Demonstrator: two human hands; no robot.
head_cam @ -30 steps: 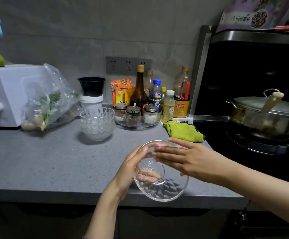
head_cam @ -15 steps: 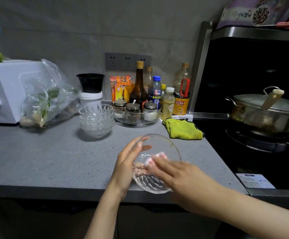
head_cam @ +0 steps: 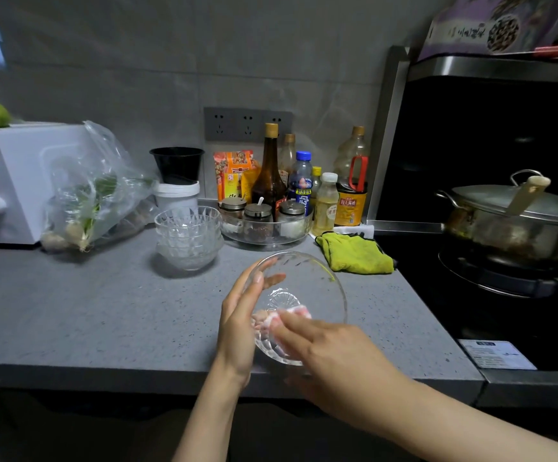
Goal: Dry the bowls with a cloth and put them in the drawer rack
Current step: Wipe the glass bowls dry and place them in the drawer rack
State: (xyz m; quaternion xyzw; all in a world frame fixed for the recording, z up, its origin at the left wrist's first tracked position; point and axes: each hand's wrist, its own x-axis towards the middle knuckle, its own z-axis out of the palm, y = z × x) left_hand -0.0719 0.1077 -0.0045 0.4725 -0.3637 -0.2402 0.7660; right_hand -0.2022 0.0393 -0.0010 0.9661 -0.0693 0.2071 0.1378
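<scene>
Hands work together on a clear glass bowl held tilted above the front edge of a grey counter. The left hand cups the bowl's outer wall, fingers spread along the rim, thumb hidden behind the glass. The right hand reaches into the bowl from the near side, fingertips pressed together against the inner wall; whether anything lies under them cannot be told through the blurred glass. Beyond the left fingers stands a stack of glass bowls. Beyond the right fingers, a green cloth lies crumpled beside the stove.
</scene>
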